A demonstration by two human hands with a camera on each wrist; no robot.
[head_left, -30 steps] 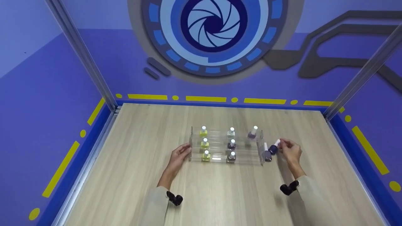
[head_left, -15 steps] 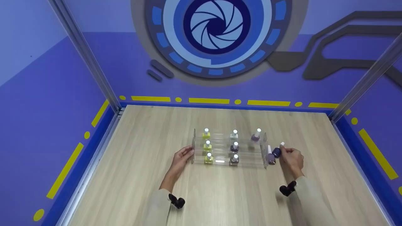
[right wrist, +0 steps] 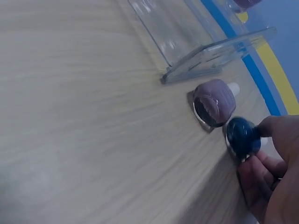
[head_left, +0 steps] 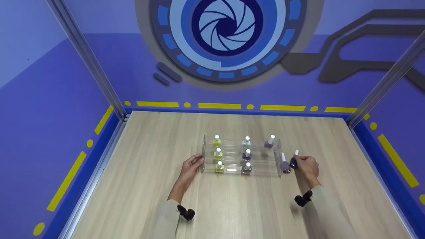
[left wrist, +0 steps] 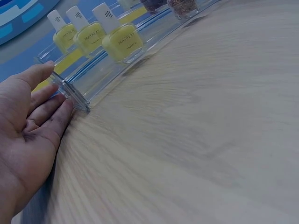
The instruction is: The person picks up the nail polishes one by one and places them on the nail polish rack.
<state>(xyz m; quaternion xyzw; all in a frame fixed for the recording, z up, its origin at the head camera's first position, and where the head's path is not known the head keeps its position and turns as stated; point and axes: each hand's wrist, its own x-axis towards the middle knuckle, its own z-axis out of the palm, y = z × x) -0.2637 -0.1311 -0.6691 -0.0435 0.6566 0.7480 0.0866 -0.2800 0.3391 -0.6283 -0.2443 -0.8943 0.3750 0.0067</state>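
A clear acrylic display rack [head_left: 231, 169] stands on the wooden table. My left hand [head_left: 190, 168] touches its left end panel with relaxed fingers; in the left wrist view, thumb and fingertips meet the panel's edge. My right hand [head_left: 307, 168] pinches a dark blue nail polish bottle [right wrist: 243, 136] between thumb and fingers, just above or on the table, beyond the rack's right end. Between that bottle and the rack lies a mauve nail polish bottle [right wrist: 216, 101] with a white cap. On the rack's upper right, another mauve nail polish bottle [head_left: 269, 143] leans slightly.
Yellow nail polish bottles [left wrist: 124, 43] fill a column at the rack's left. In its middle column stand a pale bottle [head_left: 246, 142], a dark bottle [head_left: 246, 156] and a brownish glitter bottle [left wrist: 183, 6]. Blue printed walls [head_left: 212, 93] enclose the table's back and sides.
My right fingers have shifted from the dark blue bottle's white cap down toward its body, and the bottle has turned more upright. The left hand stays at the rack's end.
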